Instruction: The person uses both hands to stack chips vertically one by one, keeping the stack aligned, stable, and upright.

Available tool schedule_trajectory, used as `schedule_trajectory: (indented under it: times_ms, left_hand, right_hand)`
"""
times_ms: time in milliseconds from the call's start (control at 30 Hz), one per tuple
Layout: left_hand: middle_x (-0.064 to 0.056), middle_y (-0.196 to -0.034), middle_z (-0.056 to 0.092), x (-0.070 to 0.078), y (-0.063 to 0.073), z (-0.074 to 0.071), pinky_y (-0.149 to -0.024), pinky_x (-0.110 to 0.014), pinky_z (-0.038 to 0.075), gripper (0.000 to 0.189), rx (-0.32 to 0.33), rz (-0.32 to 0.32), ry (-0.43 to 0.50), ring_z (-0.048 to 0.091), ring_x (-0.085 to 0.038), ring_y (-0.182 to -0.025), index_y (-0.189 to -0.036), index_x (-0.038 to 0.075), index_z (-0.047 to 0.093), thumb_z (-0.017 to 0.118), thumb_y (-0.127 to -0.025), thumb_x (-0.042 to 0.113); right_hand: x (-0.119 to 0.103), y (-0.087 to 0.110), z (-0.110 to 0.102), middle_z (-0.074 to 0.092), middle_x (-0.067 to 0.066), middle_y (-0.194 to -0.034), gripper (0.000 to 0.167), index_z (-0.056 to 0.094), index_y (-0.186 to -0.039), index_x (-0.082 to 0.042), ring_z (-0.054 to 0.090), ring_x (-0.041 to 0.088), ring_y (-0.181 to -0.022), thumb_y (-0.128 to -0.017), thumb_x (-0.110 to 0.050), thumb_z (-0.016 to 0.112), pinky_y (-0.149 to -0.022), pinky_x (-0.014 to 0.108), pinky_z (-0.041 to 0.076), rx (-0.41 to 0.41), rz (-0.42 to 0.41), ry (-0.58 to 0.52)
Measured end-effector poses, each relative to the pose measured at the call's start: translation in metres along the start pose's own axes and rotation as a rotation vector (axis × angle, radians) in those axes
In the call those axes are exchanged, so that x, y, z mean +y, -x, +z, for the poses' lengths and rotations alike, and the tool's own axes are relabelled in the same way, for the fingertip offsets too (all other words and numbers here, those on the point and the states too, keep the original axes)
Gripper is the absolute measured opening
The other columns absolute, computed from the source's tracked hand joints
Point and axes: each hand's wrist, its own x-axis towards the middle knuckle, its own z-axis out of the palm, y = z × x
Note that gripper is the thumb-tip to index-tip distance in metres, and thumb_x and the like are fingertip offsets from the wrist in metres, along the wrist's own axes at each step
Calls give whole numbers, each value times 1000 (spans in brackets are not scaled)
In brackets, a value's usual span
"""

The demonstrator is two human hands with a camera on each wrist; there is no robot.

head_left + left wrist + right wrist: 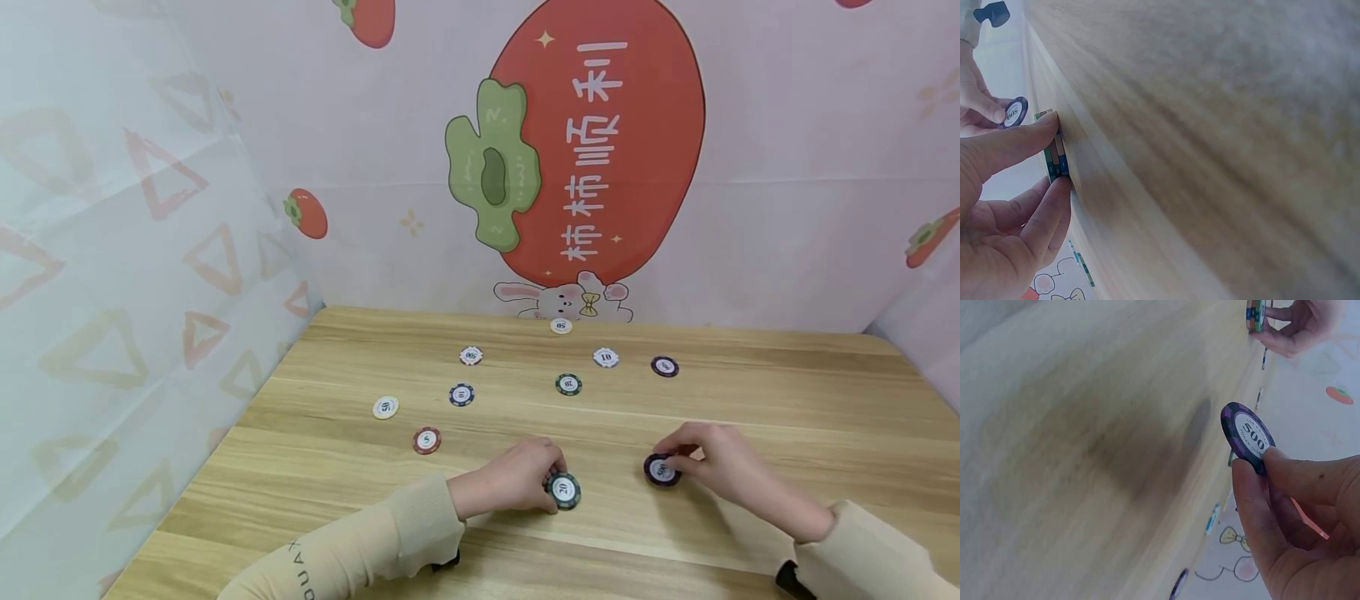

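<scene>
- Head: we see the left hand pinching a green-topped stack of round chips at the wood-grain table; right of the stack, the right hand pinches a round purple-and-black chip marked 500. Left of the stack lies a round red-and-white chip.
- Left wrist: we find the left hand clamped on the stack's green, tan and blue edges.
- Right wrist: we see the 500 chip gripped, raised clear of the table, well apart from the stack.

From the chip stack, the nearest 500 chip is at three o'clock. On the table, a 20 chip lies at twelve, a 5 chip at ten.
</scene>
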Motion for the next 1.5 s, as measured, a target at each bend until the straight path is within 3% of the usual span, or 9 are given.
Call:
schedule_trajectory:
  times_ms: [233,433,733,1000,1500]
  left_hand:
    - [4,-88,55,-1,0,1,-72,-15,42,37,3,5,3,49,-4,-78,-95,7,62,82,-64,16]
    - [3,-88,55,0,0,0,-72,-15,42,36,2,1,3,49,-4,-78,-94,7,62,82,-65,15]
    - [4,-88,55,1,0,-1,-72,-16,42,36,-10,-19,9,49,-4,-79,-95,8,62,81,-65,16]
    - [4,-87,54,1,-2,-1,-72,-16,41,36,-12,-21,3,48,-4,-78,-94,8,62,81,-65,16]
    - [5,-85,53,0,-2,-1,-70,-15,40,36,-1,-3,-8,46,-4,-76,-92,8,62,82,-63,16]
  right_hand:
    - [-10,-3,8,66,-2,-82,14,70,-88,-8,57,2,-69,-75,-9,71,-59,21,46,-59,159,-96]
    - [-19,-7,17,66,0,-81,14,70,-91,-5,57,3,-69,-77,-9,70,-56,21,47,-59,210,-207]
    - [-29,-15,30,64,9,-80,17,66,-93,7,59,13,-67,-78,-1,67,-56,25,52,-132,319,-471]
    - [-36,-20,41,63,10,-80,20,63,-96,11,59,18,-70,-79,1,66,-58,27,53,-168,342,-576]
    - [-43,-22,57,62,10,-83,24,57,-101,17,61,15,-74,-82,3,61,-64,30,53,-233,462,-726]
